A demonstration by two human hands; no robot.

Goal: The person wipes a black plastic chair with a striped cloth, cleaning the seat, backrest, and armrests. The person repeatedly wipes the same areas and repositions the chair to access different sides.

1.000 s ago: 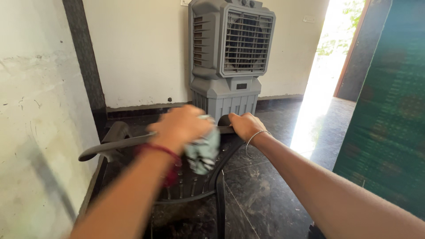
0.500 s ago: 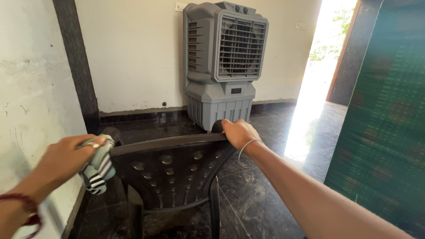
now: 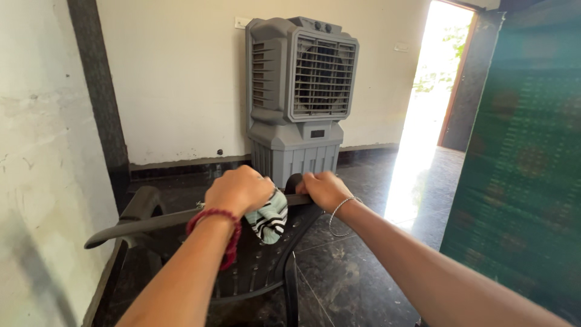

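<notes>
A dark plastic chair (image 3: 151, 221) stands in front of me with its backrest tilted toward me. My left hand (image 3: 238, 190) is closed around a pale green cloth with black and white stripes (image 3: 268, 219) and presses it on the backrest's top edge near the right end. A red thread band circles that wrist. My right hand (image 3: 324, 189), with a thin silver bracelet, grips the top right corner of the backrest.
A tall grey air cooler (image 3: 299, 97) stands against the cream back wall. A white wall (image 3: 42, 181) runs close on the left. A green patterned panel (image 3: 520, 157) fills the right side. An open doorway (image 3: 433, 91) lets bright light onto the dark polished floor (image 3: 357, 266).
My left hand has swept the cloth from the left end of the backrest's top edge back to the right, close to my right hand. The right hand has kept its grip.
</notes>
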